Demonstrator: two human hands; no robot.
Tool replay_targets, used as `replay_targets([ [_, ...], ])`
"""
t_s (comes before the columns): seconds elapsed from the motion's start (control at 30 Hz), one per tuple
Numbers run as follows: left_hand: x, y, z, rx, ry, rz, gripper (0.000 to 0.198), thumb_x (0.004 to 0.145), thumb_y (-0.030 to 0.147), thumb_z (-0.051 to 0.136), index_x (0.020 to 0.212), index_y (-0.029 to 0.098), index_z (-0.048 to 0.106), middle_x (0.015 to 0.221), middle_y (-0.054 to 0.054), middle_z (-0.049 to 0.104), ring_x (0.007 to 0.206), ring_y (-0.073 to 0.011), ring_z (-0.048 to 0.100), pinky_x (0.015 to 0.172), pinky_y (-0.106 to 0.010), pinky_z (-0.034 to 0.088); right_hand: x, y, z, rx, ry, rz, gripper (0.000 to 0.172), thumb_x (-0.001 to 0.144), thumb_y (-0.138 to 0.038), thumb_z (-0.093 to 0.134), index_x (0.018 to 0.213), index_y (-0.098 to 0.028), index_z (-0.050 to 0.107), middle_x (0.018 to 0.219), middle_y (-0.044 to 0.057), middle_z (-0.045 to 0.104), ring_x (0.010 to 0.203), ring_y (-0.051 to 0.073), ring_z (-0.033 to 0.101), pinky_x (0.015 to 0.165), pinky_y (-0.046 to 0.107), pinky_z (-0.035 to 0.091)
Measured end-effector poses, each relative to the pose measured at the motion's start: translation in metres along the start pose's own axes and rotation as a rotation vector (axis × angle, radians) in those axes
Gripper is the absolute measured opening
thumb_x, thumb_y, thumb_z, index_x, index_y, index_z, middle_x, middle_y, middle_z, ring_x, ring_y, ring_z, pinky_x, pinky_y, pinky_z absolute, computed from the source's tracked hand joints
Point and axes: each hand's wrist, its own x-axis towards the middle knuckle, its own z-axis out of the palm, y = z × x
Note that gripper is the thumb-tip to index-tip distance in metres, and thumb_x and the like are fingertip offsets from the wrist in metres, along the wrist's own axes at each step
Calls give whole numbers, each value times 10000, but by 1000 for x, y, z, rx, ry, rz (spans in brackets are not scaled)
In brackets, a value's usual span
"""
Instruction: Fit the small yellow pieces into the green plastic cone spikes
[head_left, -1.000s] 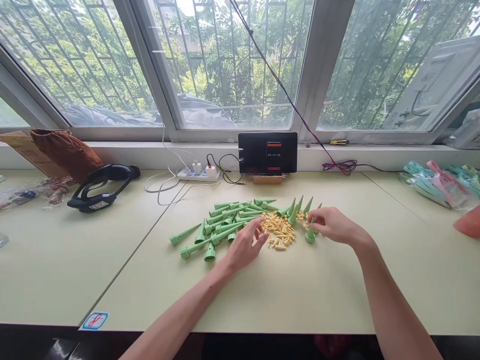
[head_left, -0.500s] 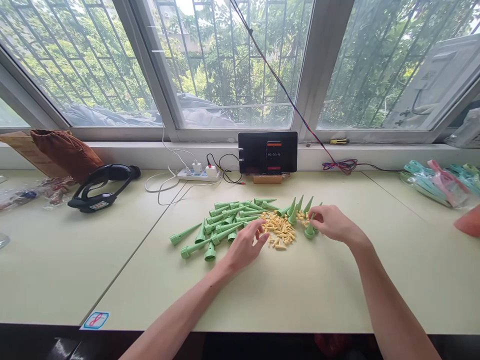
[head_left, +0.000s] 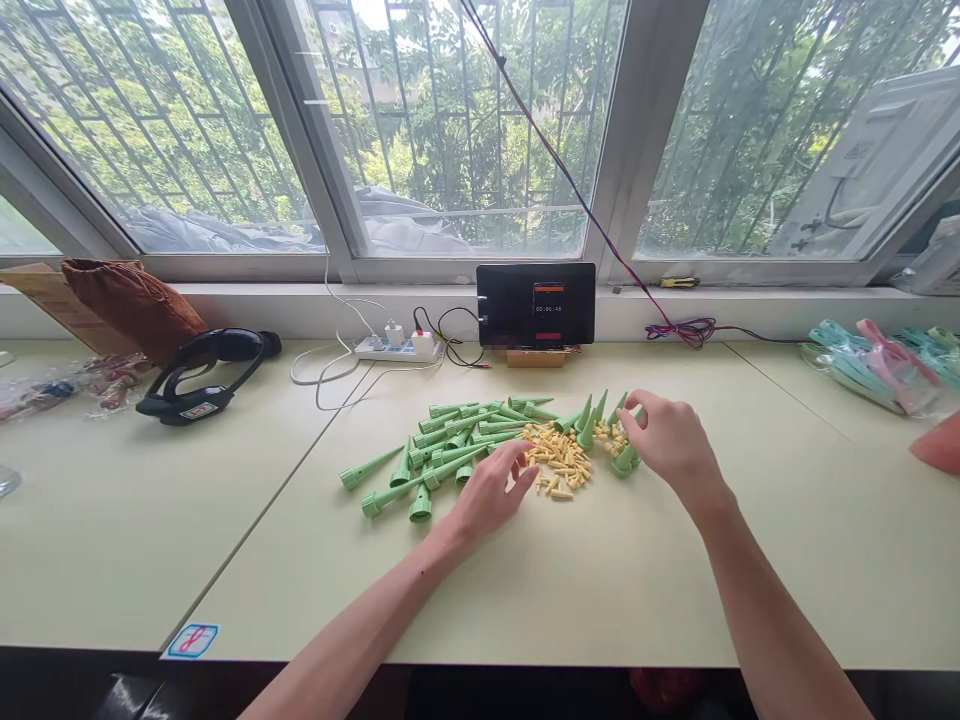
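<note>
A heap of green plastic plant-watering spikes (head_left: 442, 455) lies on the table, beside a loose pile of small cream-yellow pointed pieces (head_left: 564, 462). Several green cone-shaped tips (head_left: 586, 425) stand upright on the right of that pile. My left hand (head_left: 491, 490) rests low between heap and pile, its thumb and fingers apart with nothing visible in them. Above the right-hand cones is my right hand (head_left: 667, 440), thumb and index finger slightly apart close to a cone's tip. It partly hides a green cone (head_left: 624, 462) behind and below the fingers.
A tablet (head_left: 495, 310) showing a timer leans by the window. Left of it are a power strip (head_left: 397, 347) with cables, black headphones (head_left: 202, 375) and a brown cloth bag (head_left: 135, 305). Bagged teal and pink items (head_left: 877, 365) lie far right.
My right hand has lifted a little away from the front green cone, which stays standing, and its fingers have loosened. My left hand has not visibly moved.
</note>
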Motion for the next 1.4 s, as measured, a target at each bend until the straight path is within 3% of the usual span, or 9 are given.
replay_targets([
  [0.1, 0, 0, 0, -1, 2, 8, 274, 976, 375, 459, 1181, 209, 533, 943, -36, 640, 753, -134, 589, 643, -258, 482, -5, -15, 1, 39, 77, -27, 140, 893, -275, 519, 870, -203, 637, 551, -2, 574, 487, 154, 488, 555, 266, 336],
  [0.2, 0, 2, 0, 3, 16, 5, 263, 971, 365, 466, 1167, 207, 541, 927, -31, 639, 740, -132, 586, 632, -255, 476, -9, -31, 12, 120, 34, -201, 172, 920, -271, 485, 841, -203, 622, 539, -10, 558, 476, 145, 475, 548, 260, 321],
  [0.3, 0, 6, -3, 13, 21, 0, 223, 971, 328, 456, 1120, 207, 570, 930, -34, 637, 715, -127, 572, 607, -249, 455, -13, -44, 38, 173, -55, -403, 241, 958, -263, 433, 804, -198, 605, 596, 12, 591, 514, 141, 505, 541, 252, 308],
  [0.43, 0, 10, -6, 59, 12, 31, 214, 978, 256, 410, 933, 193, 609, 833, -31, 614, 659, -125, 510, 588, -256, 410, -21, -52, 80, 219, -79, -477, 297, 968, -224, 409, 710, -193, 555, 653, 29, 617, 565, 140, 538, 557, 242, 317],
  [0.53, 0, 11, -6, 83, 10, 48, 222, 970, 229, 410, 868, 191, 603, 761, -23, 591, 641, -132, 483, 587, -263, 388, -26, -53, 95, 264, -111, -502, 279, 957, -204, 430, 703, -196, 544, 679, 26, 625, 594, 142, 547, 578, 233, 333],
  [0.7, 0, 12, -5, 57, 1, 36, 206, 966, 208, 417, 892, 197, 609, 764, -12, 610, 648, -129, 497, 599, -257, 388, -27, -52, 92, 341, -107, -465, 294, 969, -221, 429, 707, -199, 562, 660, 16, 607, 586, 143, 532, 564, 236, 334],
  [0.93, 1, 8, -6, 47, 83, -20, 167, 954, 252, 470, 1038, 192, 601, 836, -16, 653, 647, -120, 544, 630, -256, 447, -17, -38, 87, 480, 55, -347, 210, 975, -210, 431, 931, -176, 634, 874, 63, 678, 662, 156, 576, 653, 261, 428],
  [1.17, 4, 2, -7, 49, 161, 29, 127, 941, 245, 492, 995, 192, 593, 857, -23, 656, 648, -115, 554, 631, -259, 477, -23, -45, 94, 386, -140, -370, 186, 928, -163, 506, 1060, -203, 630, 1045, 64, 656, 739, 166, 619, 672, 276, 457],
  [1.4, 9, -1, -15, 178, 248, 62, 95, 926, 215, 505, 939, 206, 599, 845, -24, 620, 713, -143, 578, 682, -283, 489, -28, -51, 95, 331, -193, -385, 170, 923, -144, 512, 1040, -211, 616, 981, 55, 626, 806, 181, 613, 649, 263, 445],
])
